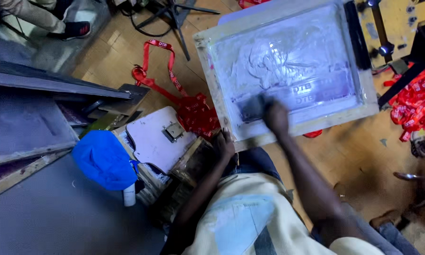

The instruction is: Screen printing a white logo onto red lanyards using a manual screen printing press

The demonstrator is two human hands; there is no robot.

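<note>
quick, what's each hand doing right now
Left hand: gripping the near edge of the screen printing frame.
Right hand: closed on a squeegee, blurred.

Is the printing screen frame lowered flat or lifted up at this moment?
Lowered, apparently. The screen frame lies about level; the right hand presses a dark tool onto its mesh, the left hand at its near edge.

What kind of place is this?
Probably a small screen-printing workshop: a framed screen with white ink, a squeegee under the right hand, and heaps of red lanyards.
</note>
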